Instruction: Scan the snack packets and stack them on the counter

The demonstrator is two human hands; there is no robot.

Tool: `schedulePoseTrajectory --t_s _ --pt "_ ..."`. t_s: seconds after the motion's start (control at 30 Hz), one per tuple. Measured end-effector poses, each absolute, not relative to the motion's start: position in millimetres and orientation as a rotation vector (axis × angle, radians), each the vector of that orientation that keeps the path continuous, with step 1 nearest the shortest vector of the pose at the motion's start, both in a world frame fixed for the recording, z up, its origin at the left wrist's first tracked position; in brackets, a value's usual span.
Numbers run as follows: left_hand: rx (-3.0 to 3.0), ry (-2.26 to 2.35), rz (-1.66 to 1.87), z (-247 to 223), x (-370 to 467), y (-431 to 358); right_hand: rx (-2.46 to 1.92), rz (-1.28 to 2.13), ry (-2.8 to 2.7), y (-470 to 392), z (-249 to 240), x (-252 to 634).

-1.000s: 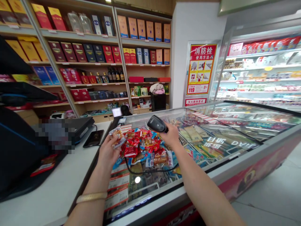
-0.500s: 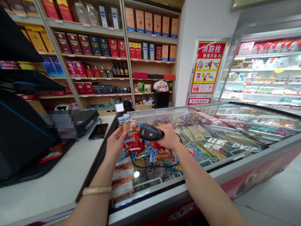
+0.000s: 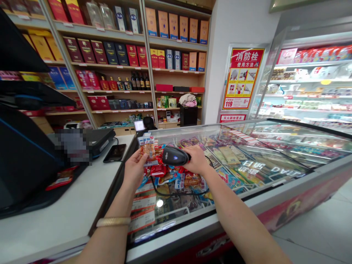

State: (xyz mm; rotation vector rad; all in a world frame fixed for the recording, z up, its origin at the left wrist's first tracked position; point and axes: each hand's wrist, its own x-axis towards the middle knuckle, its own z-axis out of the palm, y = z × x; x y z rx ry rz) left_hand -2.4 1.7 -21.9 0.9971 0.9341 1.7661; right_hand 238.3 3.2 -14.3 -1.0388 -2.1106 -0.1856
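My left hand [image 3: 136,163] pinches a clear and blue-white snack packet [image 3: 148,148] by its lower left edge and holds it upright. In my right hand [image 3: 195,158] is a black handheld barcode scanner [image 3: 173,156], its head turned left toward the packet. A small blue light shows on top of the scanner. Beneath both hands a pile of red and blue snack packets [image 3: 158,170] lies on the freezer's glass top [image 3: 176,212]. One larger packet [image 3: 189,181] rests at the front of the pile. The scanner's black cable [image 3: 165,194] loops around the pile.
On my left is a white counter [image 3: 79,205] with a phone [image 3: 114,153], a red snack packet [image 3: 61,178] and a dark checkout machine [image 3: 24,154]. Shelves of boxed goods [image 3: 118,53] stand behind. A lit display fridge [image 3: 310,80] is at the right.
The small light on the scanner has turned from whitish to blue. Both hands, the packet and the scanner have hardly moved.
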Motion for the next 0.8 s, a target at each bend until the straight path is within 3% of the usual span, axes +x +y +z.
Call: schedulePoseTrajectory --t_s 0.37,0.63,0.8 --pt "1.054 0.987 1.742 -27 6 4 -1.178 -0.261 -1.737 13 -18 255" --pt "1.951 1.578 1.640 -28 37 6 -1.296 -0.235 -1.523 24 -23 271" --pt "2.106 2.069 1.476 -30 45 -4 -1.319 -0.220 -1.511 24 -23 272"
